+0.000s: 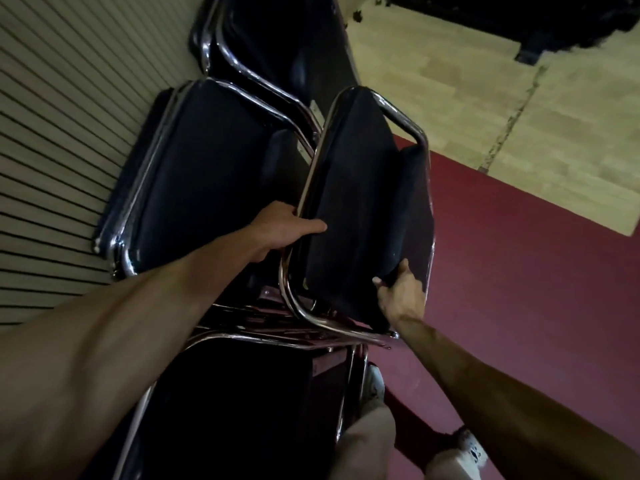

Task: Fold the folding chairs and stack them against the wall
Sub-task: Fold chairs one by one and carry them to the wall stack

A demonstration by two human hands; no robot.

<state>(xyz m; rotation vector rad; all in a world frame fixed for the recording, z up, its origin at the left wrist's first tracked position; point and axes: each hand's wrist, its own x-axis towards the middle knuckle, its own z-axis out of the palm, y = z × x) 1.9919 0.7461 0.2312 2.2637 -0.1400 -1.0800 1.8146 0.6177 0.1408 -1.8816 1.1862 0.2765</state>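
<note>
I hold a folded chair (360, 188) with dark blue padding and a chrome tube frame, seen from above. My left hand (287, 226) grips its left chrome tube, thumb lying across the pad. My right hand (400, 292) grips the lower edge of its seat pad on the right. To the left, a stack of folded chairs (194, 174) leans against the ribbed wall (52, 133). Another folded chair (270, 46) stands behind it along the same wall. More chrome frames and a dark chair (242, 393) lie below my arms.
The floor is dark red (519, 289) under me, with pale wood-look boards (485, 98) further out. A dark object (536, 19) sits at the top right. My legs and white shoes (375, 386) stand by the lowest chair.
</note>
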